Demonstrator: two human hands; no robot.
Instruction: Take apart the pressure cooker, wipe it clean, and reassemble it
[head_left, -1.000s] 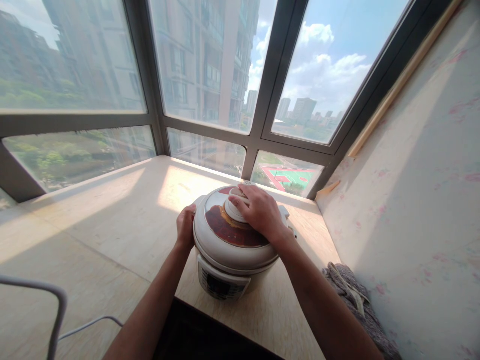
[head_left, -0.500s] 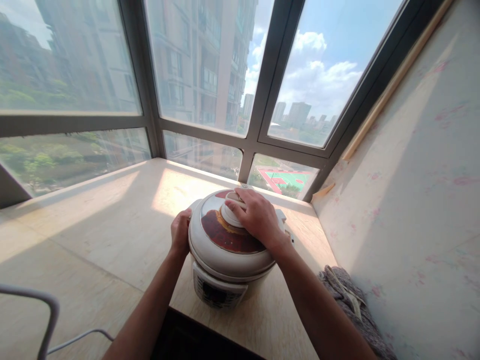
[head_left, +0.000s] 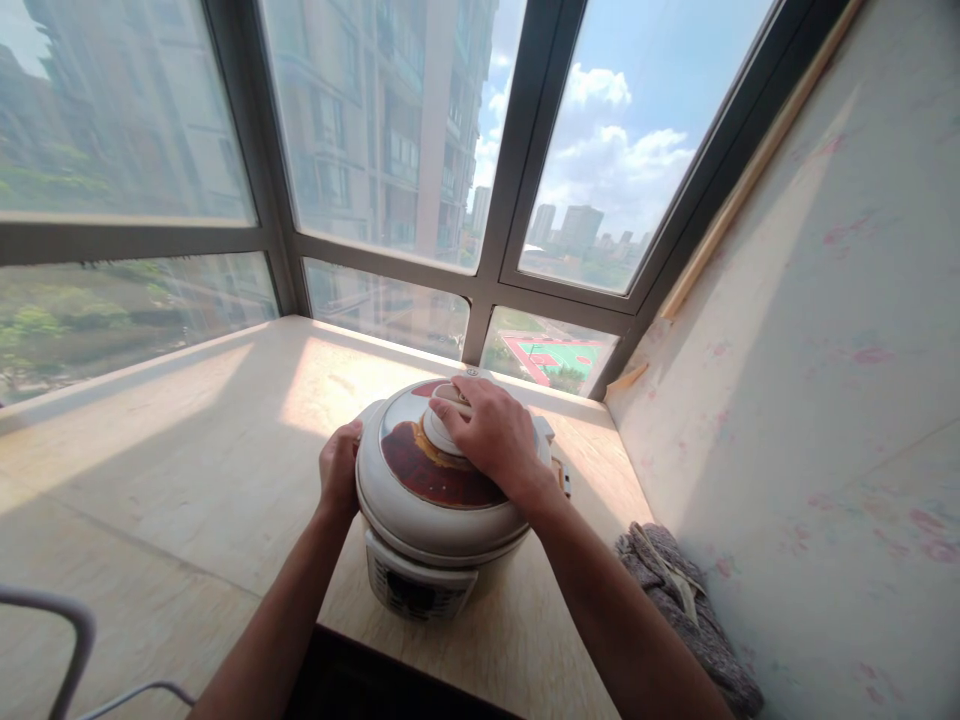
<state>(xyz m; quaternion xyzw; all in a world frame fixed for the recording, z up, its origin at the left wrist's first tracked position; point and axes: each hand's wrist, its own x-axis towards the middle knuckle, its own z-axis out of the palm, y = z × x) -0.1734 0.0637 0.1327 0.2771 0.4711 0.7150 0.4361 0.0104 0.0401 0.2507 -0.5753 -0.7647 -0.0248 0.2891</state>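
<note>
An electric pressure cooker (head_left: 420,585) stands upright on the pale stone sill, its control panel facing me. Its white, rounded lid (head_left: 409,515) is seated on top, with a worn dark-red and silver band. My right hand (head_left: 499,430) is closed over the lid's white knob handle (head_left: 441,432), thumb on the near side and fingers across the top. At the cooker's left edge, my left hand (head_left: 340,470) grips the side by the rim. Most of its fingers are hidden behind the cooker.
Framed windows (head_left: 390,130) rise behind the stone sill (head_left: 187,480). A floral-papered wall (head_left: 825,420) bounds the right side. By it lies a bundled grey-brown cloth (head_left: 682,610) with a pale cord. A grey curved tube or cable (head_left: 81,640) is at lower left. Something dark (head_left: 360,680) shows below.
The whole view has shifted, so cooker, hands and cloth appear slightly further left. Both hands keep the same hold, and I see no clear turn or lift of the lid.
</note>
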